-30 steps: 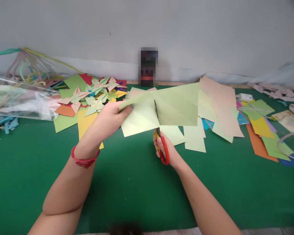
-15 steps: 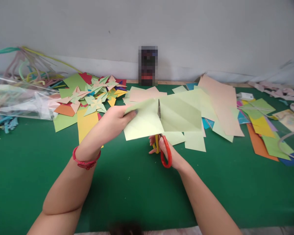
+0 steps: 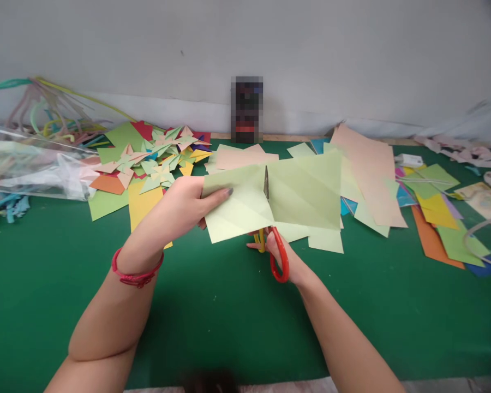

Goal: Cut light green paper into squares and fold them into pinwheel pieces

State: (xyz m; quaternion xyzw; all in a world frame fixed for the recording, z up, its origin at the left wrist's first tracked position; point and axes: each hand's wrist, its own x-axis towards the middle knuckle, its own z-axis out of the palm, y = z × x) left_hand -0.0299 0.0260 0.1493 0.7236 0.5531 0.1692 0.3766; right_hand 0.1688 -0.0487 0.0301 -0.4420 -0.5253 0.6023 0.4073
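A creased, pale green sheet of paper (image 3: 306, 188) is held up above the table. My left hand (image 3: 188, 202) pinches its left end, thumb on top and most fingers hidden underneath. My right hand (image 3: 286, 256) grips scissors (image 3: 281, 259) with one red and one yellow handle loop. One dark blade rises above the sheet, and the other is hidden below it. A cut runs in from the near edge up to the blades, splitting the near part of the paper into a left and a right side.
Folded paper stars (image 3: 161, 174) lie on coloured sheets at the left, beside a clear plastic bag (image 3: 36, 164). Pink sheets (image 3: 368, 174) and a stack of coloured paper (image 3: 445, 218) are on the right. A blurred-out dark object (image 3: 247, 109) leans against the wall.
My left hand has shifted slightly left and its thumb shows more clearly on the paper. The near left corner of the sheet is a little lower. The scissors have barely moved.
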